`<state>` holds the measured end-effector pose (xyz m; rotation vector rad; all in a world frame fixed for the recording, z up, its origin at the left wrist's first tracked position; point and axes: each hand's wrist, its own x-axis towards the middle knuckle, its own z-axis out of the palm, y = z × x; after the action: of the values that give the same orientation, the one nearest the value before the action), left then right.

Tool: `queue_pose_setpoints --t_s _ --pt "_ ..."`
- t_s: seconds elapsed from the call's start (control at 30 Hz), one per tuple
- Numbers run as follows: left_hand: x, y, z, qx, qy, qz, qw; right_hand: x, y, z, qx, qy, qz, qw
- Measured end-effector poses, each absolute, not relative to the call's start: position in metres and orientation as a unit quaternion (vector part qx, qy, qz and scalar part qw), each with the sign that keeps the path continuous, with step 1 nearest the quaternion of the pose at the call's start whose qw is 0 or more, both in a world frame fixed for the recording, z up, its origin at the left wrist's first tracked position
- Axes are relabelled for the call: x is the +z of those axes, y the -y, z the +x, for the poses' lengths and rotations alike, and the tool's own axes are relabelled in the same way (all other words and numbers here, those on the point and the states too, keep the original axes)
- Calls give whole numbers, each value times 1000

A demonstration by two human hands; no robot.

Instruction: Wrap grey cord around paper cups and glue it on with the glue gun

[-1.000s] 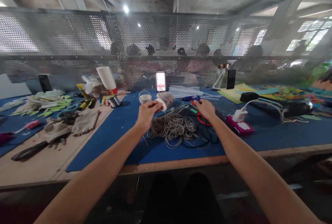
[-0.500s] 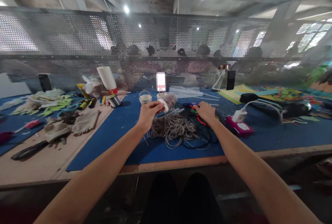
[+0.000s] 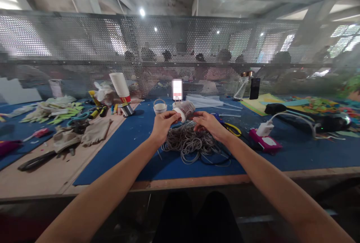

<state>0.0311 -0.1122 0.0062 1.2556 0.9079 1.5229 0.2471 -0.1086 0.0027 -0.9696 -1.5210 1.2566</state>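
Note:
A white paper cup (image 3: 188, 109), its side wound with greyish-brown cord, lies tilted in the air above the table. My left hand (image 3: 163, 123) pinches its white rim between thumb and fingers. Close to the cup's other end is my right hand (image 3: 209, 123), fingers loosely bent and apart; whether a fingertip touches the cup cannot be made out. Below both hands spreads a loose heap of grey cord (image 3: 191, 141). A small white cup with a handle (image 3: 160, 107) stands behind my left hand. Yellow-handled pliers (image 3: 233, 129) lie right of my right hand.
Stacked paper cups (image 3: 119, 85) lean at the left, near work gloves (image 3: 95, 132). A pink power socket (image 3: 264, 140) with a white plug sits on the right. Behind stand a lit phone (image 3: 177, 88), a glass bottle (image 3: 239, 88) and a perforated metal screen (image 3: 180, 40).
My right hand has left the pliers and moved left to the cup, its fingers now beside it. My left hand still holds the cup. The view has shifted slightly.

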Motion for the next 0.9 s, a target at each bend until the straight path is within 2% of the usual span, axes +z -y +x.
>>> queue_pose_setpoints --t_s 0.13,0.4,0.73,0.9 --pt "8 116 33 620 -375 529 442 4 113 245 539 592 -389 456" --pt "9 117 34 612 -385 553 413 4 111 245 497 612 -402 465" --pt "10 122 38 608 -373 546 440 4 111 241 442 608 -423 505" --pt "9 121 37 607 -378 539 444 6 111 242 454 581 -433 518"
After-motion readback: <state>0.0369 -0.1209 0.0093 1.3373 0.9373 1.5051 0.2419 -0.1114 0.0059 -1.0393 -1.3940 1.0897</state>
